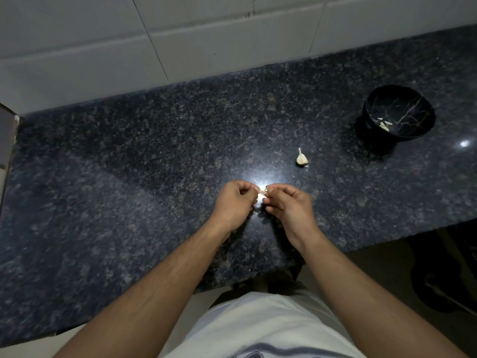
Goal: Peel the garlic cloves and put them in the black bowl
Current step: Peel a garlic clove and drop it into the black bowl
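Over the middle of the dark speckled stone surface we see the left hand and the right hand brought together, knuckles facing, just above the stone. The fingers of both hands are curled and narrow, pinching between them a single garlic clove with pale papery skin; we cannot tell how much skin remains on it. To the right and farther from us, a garlic piece with a pointed stem lies alone on the surface, well apart from the hands. Farther right stands the black bowl, veined with thin light lines; three peeled cloves rest in its bottom. Pale wall tiles rise behind the surface.
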